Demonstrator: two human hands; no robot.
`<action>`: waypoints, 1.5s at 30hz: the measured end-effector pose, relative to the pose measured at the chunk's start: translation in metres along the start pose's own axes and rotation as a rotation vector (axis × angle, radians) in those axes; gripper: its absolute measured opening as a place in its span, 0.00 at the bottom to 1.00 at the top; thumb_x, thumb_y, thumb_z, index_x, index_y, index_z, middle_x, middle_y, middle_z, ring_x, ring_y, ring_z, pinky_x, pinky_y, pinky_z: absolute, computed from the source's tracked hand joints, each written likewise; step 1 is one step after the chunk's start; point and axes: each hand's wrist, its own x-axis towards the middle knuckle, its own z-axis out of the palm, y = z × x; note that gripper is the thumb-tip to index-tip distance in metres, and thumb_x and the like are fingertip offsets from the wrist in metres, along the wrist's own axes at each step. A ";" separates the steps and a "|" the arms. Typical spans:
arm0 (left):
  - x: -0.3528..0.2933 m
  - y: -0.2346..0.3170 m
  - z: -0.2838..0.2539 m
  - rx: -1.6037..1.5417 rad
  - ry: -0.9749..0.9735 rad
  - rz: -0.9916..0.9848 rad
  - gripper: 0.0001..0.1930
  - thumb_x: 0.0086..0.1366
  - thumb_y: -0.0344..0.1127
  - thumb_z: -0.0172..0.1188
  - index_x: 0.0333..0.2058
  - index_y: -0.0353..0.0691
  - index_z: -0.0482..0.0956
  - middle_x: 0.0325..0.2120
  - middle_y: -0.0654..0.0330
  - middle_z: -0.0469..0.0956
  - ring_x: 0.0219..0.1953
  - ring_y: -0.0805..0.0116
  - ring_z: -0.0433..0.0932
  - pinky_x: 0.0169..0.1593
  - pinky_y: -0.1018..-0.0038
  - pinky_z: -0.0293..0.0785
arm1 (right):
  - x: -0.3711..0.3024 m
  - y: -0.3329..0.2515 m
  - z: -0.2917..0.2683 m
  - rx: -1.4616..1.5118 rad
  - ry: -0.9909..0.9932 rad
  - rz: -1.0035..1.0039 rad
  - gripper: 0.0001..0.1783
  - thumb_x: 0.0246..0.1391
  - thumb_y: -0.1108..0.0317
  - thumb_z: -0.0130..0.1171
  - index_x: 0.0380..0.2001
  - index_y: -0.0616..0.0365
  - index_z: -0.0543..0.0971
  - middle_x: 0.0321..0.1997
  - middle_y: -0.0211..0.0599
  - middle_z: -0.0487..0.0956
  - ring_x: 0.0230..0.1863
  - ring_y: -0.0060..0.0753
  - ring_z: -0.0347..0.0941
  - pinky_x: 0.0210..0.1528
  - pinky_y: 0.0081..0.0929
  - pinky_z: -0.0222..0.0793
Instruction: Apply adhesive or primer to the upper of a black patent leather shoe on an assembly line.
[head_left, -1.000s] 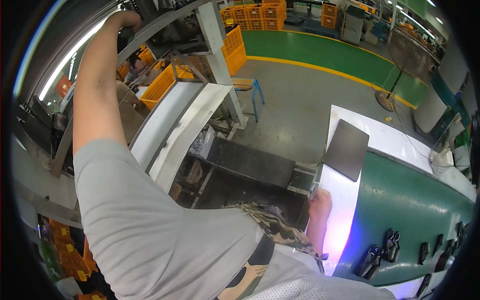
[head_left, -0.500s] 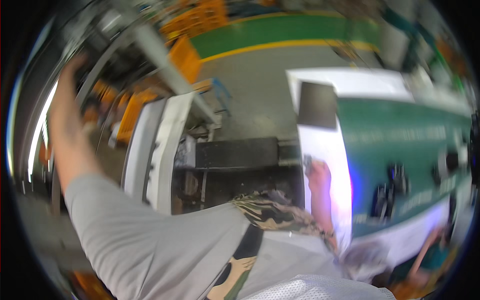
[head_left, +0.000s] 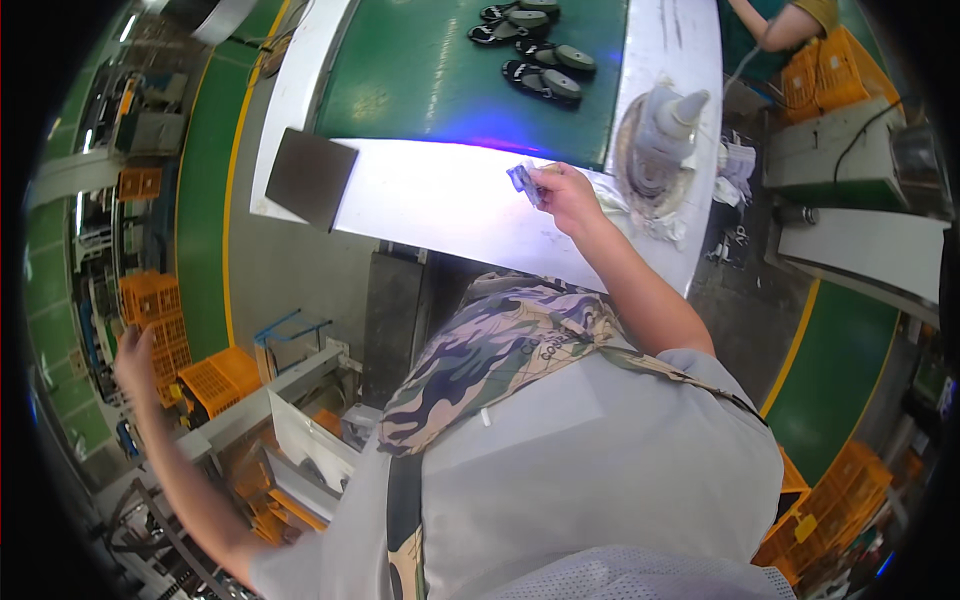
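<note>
My right hand (head_left: pixel 568 198) is closed on a small crumpled blue-and-grey piece (head_left: pixel 524 183), perhaps cloth or film; its exact kind is unclear. It hovers over the white table edge (head_left: pixel 430 185) beside the green conveyor belt (head_left: pixel 400 90). My left hand (head_left: pixel 134 362) reaches far out to the left, slightly blurred, its fingers apart and nothing visible in them. Several black sandals (head_left: pixel 542 82) with grey soles rest on the belt beyond my right hand. To the right of that hand, a whitish squeeze bottle (head_left: pixel 668 122) is on a round, stained dish (head_left: pixel 650 185).
A dark square plate (head_left: pixel 312 178) overhangs the table's left corner. Orange crates (head_left: pixel 222 380) stand near my left arm, beside a metal frame (head_left: pixel 225 425). Another person's arm (head_left: pixel 775 28) shows at the far right, near more orange crates (head_left: pixel 835 75).
My view has turned right, bringing table, belt and sandals in front of me. My right hand still holds the small piece; my left arm remains outstretched to the left.
</note>
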 end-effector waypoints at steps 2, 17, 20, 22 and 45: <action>-0.005 0.156 0.088 -0.425 -0.303 0.071 0.25 0.64 0.48 0.58 0.50 0.32 0.79 0.40 0.56 0.82 0.40 0.69 0.80 0.44 0.73 0.74 | -0.008 -0.008 -0.022 0.019 0.004 -0.036 0.10 0.52 0.67 0.65 0.31 0.53 0.72 0.27 0.29 0.77 0.24 0.20 0.71 0.26 0.22 0.65; -0.033 0.715 0.417 -1.058 -1.314 -0.457 0.41 0.52 0.61 0.67 0.57 0.39 0.66 0.52 0.40 0.71 0.49 0.34 0.74 0.53 0.43 0.70 | -0.126 -0.062 -0.192 0.121 0.492 -0.369 0.09 0.49 0.76 0.64 0.28 0.55 0.73 0.25 0.24 0.73 0.23 0.17 0.67 0.25 0.18 0.63; -0.016 0.704 0.430 -1.033 -1.486 -0.439 0.27 0.55 0.46 0.65 0.49 0.38 0.71 0.47 0.43 0.76 0.47 0.39 0.77 0.53 0.44 0.72 | -0.111 -0.069 -0.188 0.138 0.477 -0.335 0.09 0.48 0.76 0.65 0.28 0.56 0.73 0.25 0.24 0.73 0.23 0.16 0.67 0.26 0.17 0.63; -0.019 0.683 0.430 -1.174 -1.497 -0.487 0.21 0.55 0.39 0.62 0.47 0.37 0.72 0.45 0.44 0.77 0.46 0.41 0.78 0.53 0.46 0.73 | -0.097 -0.071 -0.180 0.046 0.376 -0.341 0.10 0.48 0.75 0.66 0.28 0.56 0.73 0.26 0.25 0.74 0.24 0.17 0.67 0.27 0.17 0.63; -0.113 0.452 0.186 -1.132 0.106 0.966 0.29 0.48 0.29 0.74 0.50 0.35 0.75 0.44 0.54 0.80 0.46 0.63 0.80 0.51 0.71 0.75 | 0.008 -0.128 0.063 -0.309 -0.180 -0.504 0.13 0.42 0.76 0.72 0.30 0.62 0.76 0.27 0.27 0.75 0.27 0.17 0.69 0.29 0.17 0.66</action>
